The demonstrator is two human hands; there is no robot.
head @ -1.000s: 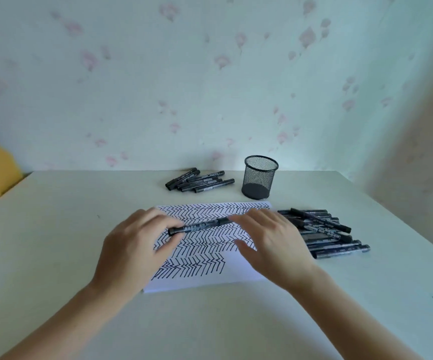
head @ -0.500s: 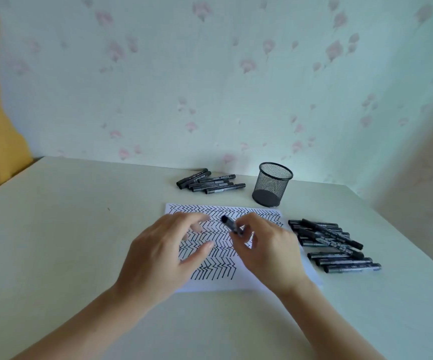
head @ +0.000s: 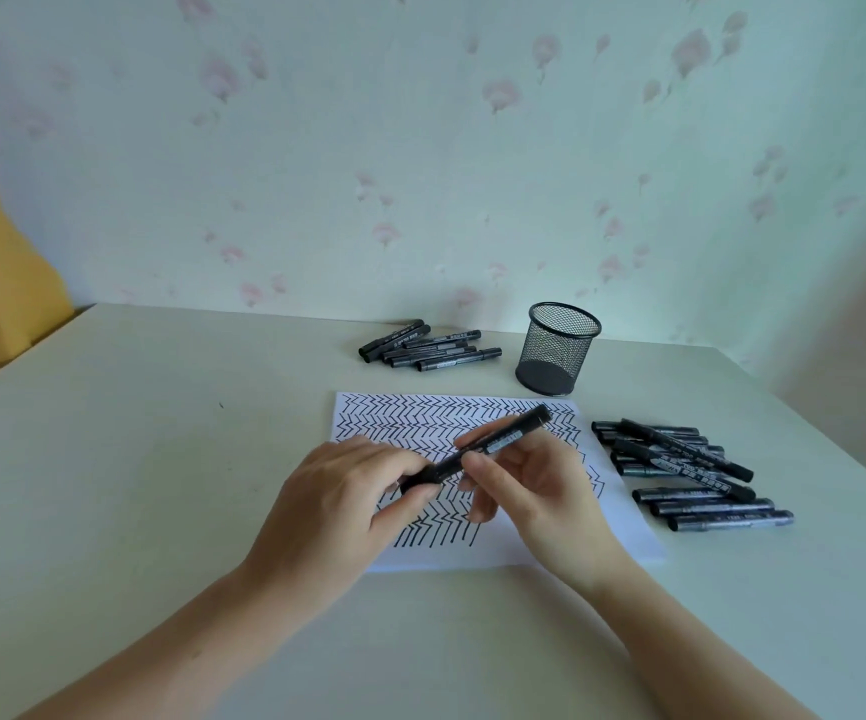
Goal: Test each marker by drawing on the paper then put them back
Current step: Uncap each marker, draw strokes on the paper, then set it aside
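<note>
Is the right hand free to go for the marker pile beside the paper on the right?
Probably not yet: the right hand grips a marker together with the left hand. The path to the pile looks unblocked.

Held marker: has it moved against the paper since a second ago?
Yes. The marker lay level across the paper's middle rows; now it tilts, far end toward the mesh cup, both hands gripping.
</note>
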